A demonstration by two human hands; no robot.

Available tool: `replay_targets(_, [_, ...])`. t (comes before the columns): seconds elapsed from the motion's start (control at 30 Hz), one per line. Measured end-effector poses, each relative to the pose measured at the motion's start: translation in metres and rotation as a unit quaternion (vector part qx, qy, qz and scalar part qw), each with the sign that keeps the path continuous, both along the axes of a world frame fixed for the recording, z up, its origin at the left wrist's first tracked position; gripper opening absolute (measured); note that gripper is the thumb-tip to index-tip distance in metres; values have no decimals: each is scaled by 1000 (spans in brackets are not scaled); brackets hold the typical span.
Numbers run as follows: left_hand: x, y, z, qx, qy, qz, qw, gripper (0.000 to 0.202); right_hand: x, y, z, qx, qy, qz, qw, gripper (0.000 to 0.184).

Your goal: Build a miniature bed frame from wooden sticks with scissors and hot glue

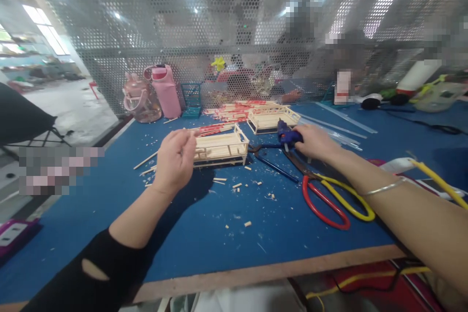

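Note:
My left hand [176,161] is closed at the left end of a small bed-like frame of wooden sticks [221,148], its fingers curled and partly hidden. The frame has low side rails and raised corner posts at its right end. Fingers of my right hand [316,141] are wrapped round a blue hot glue gun [287,135] to the right of the frame. A second stick frame [272,121] stands behind the gun. Below my right hand lie scissors with red and yellow handles [325,200], with blue-handled pliers [280,171] beside them.
Red-marked wooden sticks [241,111] are heaped at the back. Clear glue sticks [340,119] lie at the back right. A pink bottle [167,90] and a clear jug [142,100] stand by the perforated metal screen [219,19]. Wood scraps [247,224] dot the blue tabletop [204,239].

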State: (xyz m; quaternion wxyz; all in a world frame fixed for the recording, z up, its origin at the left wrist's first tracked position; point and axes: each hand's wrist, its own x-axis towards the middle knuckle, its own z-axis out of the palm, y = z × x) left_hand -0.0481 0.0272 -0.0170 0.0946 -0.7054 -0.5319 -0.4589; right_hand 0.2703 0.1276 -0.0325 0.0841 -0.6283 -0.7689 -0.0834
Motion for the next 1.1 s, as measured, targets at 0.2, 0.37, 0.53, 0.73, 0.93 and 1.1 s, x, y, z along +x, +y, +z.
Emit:
replay_targets(0.2, [16,-3,0,-62,159,-75,982,33,-5,-46,30,114,174,5,978,35])
replay_targets(0.37, [15,-2,0,-74,174,-72,979,35,-7,-79,41,149,233,27,960,35])
replay_targets(0.53, [16,-2,0,-80,167,-75,980,35,-16,-97,19,189,162,303,920,31])
replay_targets(0.73, [15,-2,-2,-67,158,-82,982,34,-33,-104,-10,207,57,411,886,34])
replay_targets(0.93, [15,-2,-2,-69,143,-81,984,31,-38,-100,-11,224,47,417,879,35])
replay_targets(1.1, [15,-2,-2,-67,140,-82,984,31,-42,-98,-13,225,48,415,880,36])
